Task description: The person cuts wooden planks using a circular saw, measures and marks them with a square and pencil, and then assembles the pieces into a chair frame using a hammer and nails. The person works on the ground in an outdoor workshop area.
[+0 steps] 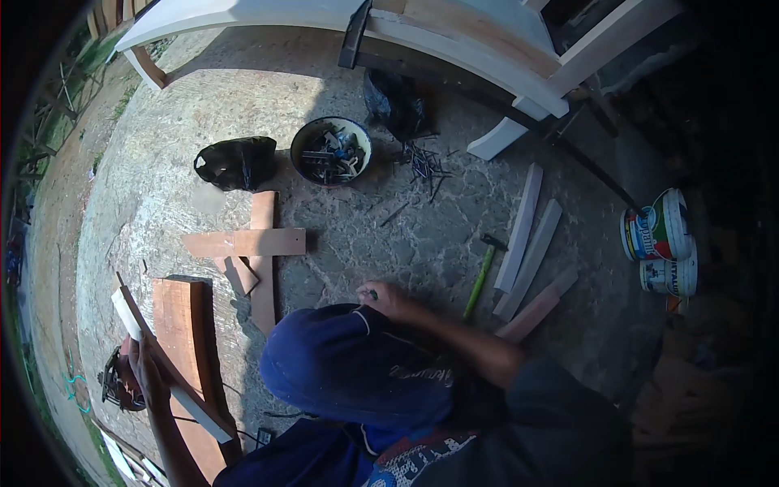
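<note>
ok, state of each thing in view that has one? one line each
Left hand: fingers closed on the wooden strip
Wooden strip: held at a slant
Right hand: fingers curled, can't tell if holding anything
Bowl: uncovered, small items inside
Hammer: lying down, unheld
Crossed planks: one over another
Thick beam: lying flat
Nail-like pieces: loose, piled

Head-worn fisheye, looking steeply down over the wearer's left hand (144,365) and right hand (387,301) at near range. Faces out past them across the ground (349,231); beyond, a white wooden frame (292,15) bends along the upper rim.
</note>
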A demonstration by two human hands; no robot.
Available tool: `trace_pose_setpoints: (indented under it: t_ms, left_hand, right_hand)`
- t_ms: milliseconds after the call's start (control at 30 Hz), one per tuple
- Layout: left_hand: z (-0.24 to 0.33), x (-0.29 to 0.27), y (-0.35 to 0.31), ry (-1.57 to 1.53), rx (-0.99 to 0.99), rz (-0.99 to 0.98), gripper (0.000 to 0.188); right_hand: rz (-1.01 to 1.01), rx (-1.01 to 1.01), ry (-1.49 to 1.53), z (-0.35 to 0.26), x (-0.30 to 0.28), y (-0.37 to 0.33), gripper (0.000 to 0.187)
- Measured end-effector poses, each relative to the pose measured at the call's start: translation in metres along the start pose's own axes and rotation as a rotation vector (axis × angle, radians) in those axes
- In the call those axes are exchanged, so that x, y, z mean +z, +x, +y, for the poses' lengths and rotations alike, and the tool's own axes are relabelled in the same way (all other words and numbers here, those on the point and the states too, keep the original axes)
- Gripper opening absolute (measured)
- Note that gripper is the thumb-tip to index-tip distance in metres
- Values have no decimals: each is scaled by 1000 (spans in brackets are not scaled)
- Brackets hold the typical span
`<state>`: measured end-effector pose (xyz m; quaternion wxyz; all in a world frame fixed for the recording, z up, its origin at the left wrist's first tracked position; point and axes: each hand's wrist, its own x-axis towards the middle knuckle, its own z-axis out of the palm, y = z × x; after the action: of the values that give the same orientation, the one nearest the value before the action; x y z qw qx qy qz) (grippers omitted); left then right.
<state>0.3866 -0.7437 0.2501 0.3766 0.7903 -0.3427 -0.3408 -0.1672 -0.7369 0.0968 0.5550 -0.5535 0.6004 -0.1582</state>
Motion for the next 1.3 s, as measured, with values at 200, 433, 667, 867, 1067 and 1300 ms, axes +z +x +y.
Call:
trace_pose_setpoints:
  t_ms: [200,433,667,867,1067,1300]
  left_hand:
    - [18,46,6,-96,-21,-38,38]
    - [82,-4,-13,13,277,145,34]
    - [1,-138,-203,88,-6,716,45]
    - [-203,-133,-363,282,-582,809,50]
    - [-282,-17,-368,307,-593,639,56]
    - [-307,5,-364,384,-525,651,55]
  right_hand:
    - [595,293,-142,117,-109,-119,27]
    - [487,140,25,109,-190,-92,28]
    - [111,-132,-233,-68,-138,60,29]
    - [-188,-530,-384,-220,-73,115,31]
    - [-484,-755,-525,-360,55,104,25]
    - [-684,-1277,-852,-425,206,9,17]
